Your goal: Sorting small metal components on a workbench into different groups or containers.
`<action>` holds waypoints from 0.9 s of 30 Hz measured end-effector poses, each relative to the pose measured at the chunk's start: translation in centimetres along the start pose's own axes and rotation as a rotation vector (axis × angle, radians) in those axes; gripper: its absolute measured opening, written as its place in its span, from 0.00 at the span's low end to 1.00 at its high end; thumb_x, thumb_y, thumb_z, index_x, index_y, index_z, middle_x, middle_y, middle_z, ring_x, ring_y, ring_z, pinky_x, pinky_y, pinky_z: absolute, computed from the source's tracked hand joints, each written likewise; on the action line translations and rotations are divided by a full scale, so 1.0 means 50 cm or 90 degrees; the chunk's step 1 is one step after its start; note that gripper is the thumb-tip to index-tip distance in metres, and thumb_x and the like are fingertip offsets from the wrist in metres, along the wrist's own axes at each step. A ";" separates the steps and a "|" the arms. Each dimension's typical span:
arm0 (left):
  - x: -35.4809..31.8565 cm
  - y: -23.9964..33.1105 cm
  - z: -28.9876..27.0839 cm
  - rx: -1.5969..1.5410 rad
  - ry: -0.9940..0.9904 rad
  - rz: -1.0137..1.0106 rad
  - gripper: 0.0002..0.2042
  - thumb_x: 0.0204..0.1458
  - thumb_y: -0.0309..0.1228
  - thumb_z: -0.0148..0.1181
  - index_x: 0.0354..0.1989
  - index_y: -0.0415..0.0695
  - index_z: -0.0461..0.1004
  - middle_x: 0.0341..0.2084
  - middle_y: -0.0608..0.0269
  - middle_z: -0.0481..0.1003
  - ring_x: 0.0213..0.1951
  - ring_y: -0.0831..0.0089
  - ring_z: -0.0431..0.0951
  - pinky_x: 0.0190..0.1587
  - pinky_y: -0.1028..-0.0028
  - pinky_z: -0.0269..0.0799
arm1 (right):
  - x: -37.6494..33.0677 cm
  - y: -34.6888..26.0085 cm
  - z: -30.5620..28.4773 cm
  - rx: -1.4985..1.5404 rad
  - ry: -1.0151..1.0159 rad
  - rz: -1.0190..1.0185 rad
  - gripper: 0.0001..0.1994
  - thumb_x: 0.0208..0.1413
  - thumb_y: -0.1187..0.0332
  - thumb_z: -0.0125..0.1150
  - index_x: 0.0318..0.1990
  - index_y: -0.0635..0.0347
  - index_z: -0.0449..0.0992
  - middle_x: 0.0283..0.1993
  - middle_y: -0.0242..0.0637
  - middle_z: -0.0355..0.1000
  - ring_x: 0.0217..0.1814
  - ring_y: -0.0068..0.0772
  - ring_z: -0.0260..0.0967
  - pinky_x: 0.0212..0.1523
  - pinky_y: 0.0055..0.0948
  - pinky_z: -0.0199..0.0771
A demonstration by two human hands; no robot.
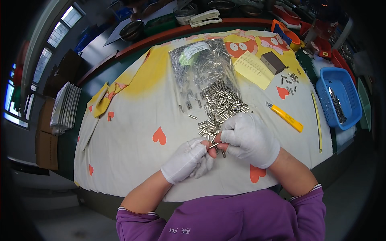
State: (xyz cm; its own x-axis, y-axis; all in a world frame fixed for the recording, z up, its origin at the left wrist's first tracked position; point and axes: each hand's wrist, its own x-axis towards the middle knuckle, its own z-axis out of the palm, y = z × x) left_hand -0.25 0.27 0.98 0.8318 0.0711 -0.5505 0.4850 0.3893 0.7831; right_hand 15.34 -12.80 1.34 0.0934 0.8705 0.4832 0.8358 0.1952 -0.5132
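Both of my hands wear white gloves with bare fingertips. Between the thumb and finger of my left hand is a small, narrow silver metal part. My right hand is closed at the part's other end, its thumb and fingertips pinched together there. Just beyond my fingers, a heap of similar metal parts spills from the mouth of a clear plastic bag with a label on it. A few loose parts lie under and beside my fingertips.
A printed cloth covers the table. To the right lie a yellow utility knife, a yellow strip, a yellow paper sheet, a dark block and scattered parts. A blue basket stands at the right edge, stacked sheets at the left.
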 end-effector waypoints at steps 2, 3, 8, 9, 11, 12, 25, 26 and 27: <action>0.006 -0.010 0.000 -0.058 0.002 -0.001 0.14 0.59 0.40 0.43 0.31 0.42 0.68 0.18 0.66 0.70 0.13 0.84 0.62 0.14 0.84 0.55 | 0.000 -0.002 0.000 0.003 -0.027 -0.004 0.07 0.33 0.75 0.65 0.24 0.60 0.73 0.20 0.38 0.67 0.22 0.42 0.66 0.22 0.36 0.65; 0.010 -0.014 0.004 -0.059 0.002 -0.002 0.14 0.59 0.40 0.43 0.31 0.42 0.68 0.18 0.66 0.70 0.13 0.84 0.62 0.14 0.84 0.55 | 0.001 -0.001 0.003 0.004 -0.027 -0.004 0.07 0.33 0.75 0.65 0.24 0.60 0.73 0.20 0.38 0.67 0.22 0.42 0.66 0.22 0.36 0.65; 0.018 -0.018 -0.015 -0.070 -0.040 0.085 0.14 0.59 0.41 0.44 0.33 0.43 0.69 0.22 0.69 0.70 0.16 0.86 0.63 0.17 0.85 0.55 | -0.009 0.014 0.008 -0.031 -0.004 0.021 0.06 0.33 0.76 0.63 0.23 0.59 0.73 0.21 0.37 0.66 0.24 0.43 0.65 0.23 0.38 0.64; 0.020 -0.021 -0.018 -0.070 -0.040 0.085 0.14 0.59 0.41 0.44 0.33 0.43 0.69 0.22 0.69 0.70 0.16 0.86 0.63 0.17 0.85 0.55 | -0.011 0.013 0.007 -0.031 -0.004 0.021 0.06 0.33 0.76 0.63 0.23 0.59 0.73 0.21 0.37 0.66 0.24 0.43 0.65 0.23 0.38 0.64; 0.022 -0.026 -0.022 -0.106 -0.019 0.108 0.11 0.58 0.38 0.46 0.32 0.44 0.69 0.22 0.70 0.69 0.16 0.86 0.62 0.16 0.85 0.54 | -0.014 0.008 0.003 -0.091 -0.053 0.041 0.05 0.34 0.74 0.63 0.22 0.58 0.73 0.22 0.37 0.66 0.27 0.42 0.66 0.25 0.38 0.64; 0.021 -0.023 -0.019 -0.107 -0.019 0.108 0.11 0.58 0.38 0.46 0.32 0.44 0.69 0.22 0.70 0.69 0.16 0.86 0.62 0.16 0.85 0.54 | -0.014 0.009 0.004 -0.091 -0.053 0.042 0.05 0.34 0.74 0.63 0.22 0.58 0.73 0.22 0.37 0.66 0.27 0.42 0.66 0.25 0.38 0.64; 0.011 -0.008 0.011 0.130 0.079 0.114 0.06 0.56 0.32 0.50 0.34 0.43 0.65 0.15 0.70 0.64 0.12 0.85 0.57 0.14 0.83 0.50 | -0.011 0.002 0.017 -0.057 -0.058 0.082 0.08 0.33 0.73 0.65 0.23 0.60 0.71 0.26 0.39 0.66 0.30 0.43 0.65 0.30 0.38 0.65; 0.011 -0.009 0.010 0.135 0.066 0.112 0.06 0.56 0.32 0.49 0.35 0.44 0.65 0.15 0.70 0.64 0.12 0.85 0.58 0.14 0.83 0.50 | -0.008 -0.002 0.015 -0.031 -0.058 0.082 0.08 0.33 0.74 0.65 0.22 0.60 0.71 0.26 0.39 0.66 0.31 0.44 0.65 0.31 0.38 0.65; 0.010 -0.008 0.010 0.136 0.068 0.112 0.06 0.56 0.32 0.49 0.35 0.44 0.65 0.15 0.70 0.64 0.12 0.85 0.58 0.14 0.83 0.50 | -0.007 -0.004 0.016 -0.030 -0.057 0.080 0.08 0.33 0.74 0.65 0.22 0.60 0.71 0.26 0.39 0.66 0.31 0.44 0.65 0.31 0.38 0.65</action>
State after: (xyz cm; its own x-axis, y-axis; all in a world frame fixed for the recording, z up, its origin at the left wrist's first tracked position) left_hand 0.12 -0.32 0.54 0.8808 0.2210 -0.4188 0.3907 0.1608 0.9064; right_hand 14.72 -12.79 0.70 0.1525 0.9239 0.3508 0.8448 0.0624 -0.5315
